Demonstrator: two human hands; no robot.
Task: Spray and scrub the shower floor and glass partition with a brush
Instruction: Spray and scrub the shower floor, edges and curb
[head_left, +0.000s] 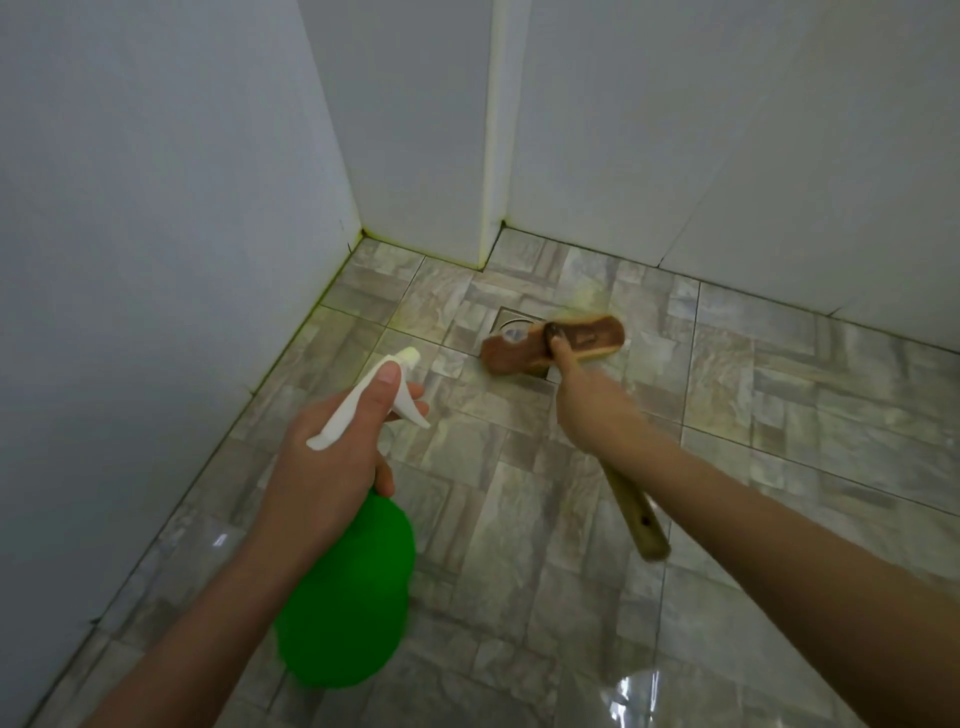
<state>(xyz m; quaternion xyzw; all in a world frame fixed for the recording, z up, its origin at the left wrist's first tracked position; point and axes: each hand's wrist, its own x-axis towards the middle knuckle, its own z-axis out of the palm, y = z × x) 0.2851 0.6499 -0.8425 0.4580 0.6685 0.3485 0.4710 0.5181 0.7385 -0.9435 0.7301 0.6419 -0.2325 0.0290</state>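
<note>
My left hand (332, 457) grips a green spray bottle (345, 603) by its white trigger head (363, 397), nozzle pointing toward the far floor. My right hand (587, 400) holds the wooden handle (636, 512) of a scrub brush. The brown brush head (556, 340) lies flat on the tiled shower floor (519, 519), partly over the square metal drain (511, 322). Yellowish wet patches show on the tiles around the brush.
White walls (156, 260) close in on the left and back. A white corner column (498, 130) juts out at the back. Yellow-green stains run along the grout at the base of the left wall (332, 280). Wet glare shows on tiles at bottom right (631, 691).
</note>
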